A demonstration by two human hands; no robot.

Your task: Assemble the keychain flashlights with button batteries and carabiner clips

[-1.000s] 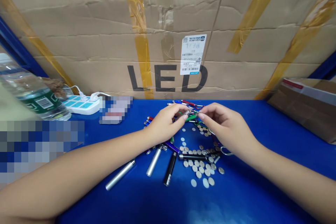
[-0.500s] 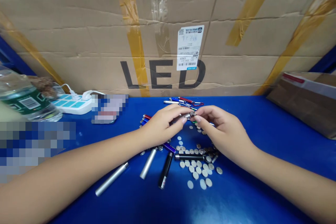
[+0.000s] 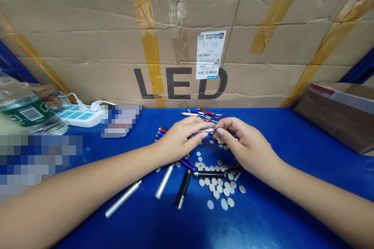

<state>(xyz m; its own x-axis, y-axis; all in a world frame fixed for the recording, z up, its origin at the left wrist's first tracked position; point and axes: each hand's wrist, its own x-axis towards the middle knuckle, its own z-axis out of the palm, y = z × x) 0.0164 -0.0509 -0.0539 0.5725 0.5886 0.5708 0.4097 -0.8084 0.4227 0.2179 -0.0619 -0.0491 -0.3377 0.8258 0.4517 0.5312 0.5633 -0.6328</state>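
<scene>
My left hand (image 3: 179, 140) pinches a small silver flashlight (image 3: 208, 129) just above the blue table (image 3: 280, 210). Its tip points right, where the closed fingertips of my right hand (image 3: 244, 144) meet it. What those fingertips hold is too small to make out. Below both hands lie several silver button cells (image 3: 219, 190), a black flashlight tube (image 3: 182, 188) and two silver tubes (image 3: 164, 176). A heap of coloured keychain flashlights (image 3: 206, 113) lies just beyond my fingers.
A big cardboard box marked LED (image 3: 181, 46) walls off the back of the table. A water bottle (image 3: 26, 111) and a white power strip (image 3: 78, 114) stand at the left. Another cardboard box (image 3: 336, 114) sits at the right.
Both hands have dropped slightly in view and closed in on each other at the flashlight's tip. The camera has shifted a little, so the table items sit lower left.
</scene>
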